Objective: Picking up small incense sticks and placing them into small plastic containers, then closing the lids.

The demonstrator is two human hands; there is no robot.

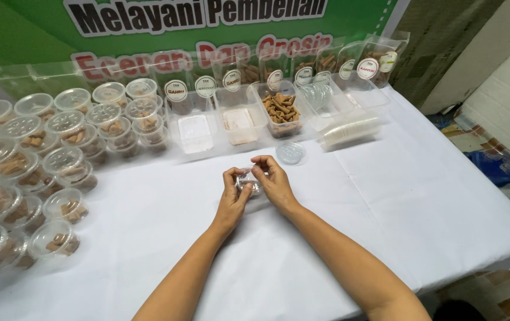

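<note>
I hold a small clear plastic cup (247,180) between both my hands, just left of the middle of the frame, a little above the white cloth of the counter (386,196). My left hand (233,193) curls around the cup's left side, thumb and fingers closed on its edge. My right hand (274,180) grips the right side the same way, fingertips pinched over the top. Both hands are closed on the cup, not fully fisted, and they almost touch each other above it. I cannot tell what is inside the cup, since my fingers cover most of it.

Just above my right hand, a round clear lid (290,152) lies flat on the counter by itself. Further up and to the right, a stack of clear lids (350,131) lies on its side. Along the upper middle of the frame stands a row of clear rectangular tubs; 1 open tub (280,110) holds brown cone-shaped pieces, and the tubs left of it, such as the nearly bare tub (240,125), hold little. Behind them, clear pouches (374,59) with round labels lean against a green banner (41,30).

The left side of the frame is filled with many lidded round cups (59,160) holding brown pieces, stacked and packed close together. In the right of the frame, beyond the counter's edge, tiled floor (504,178) shows.
</note>
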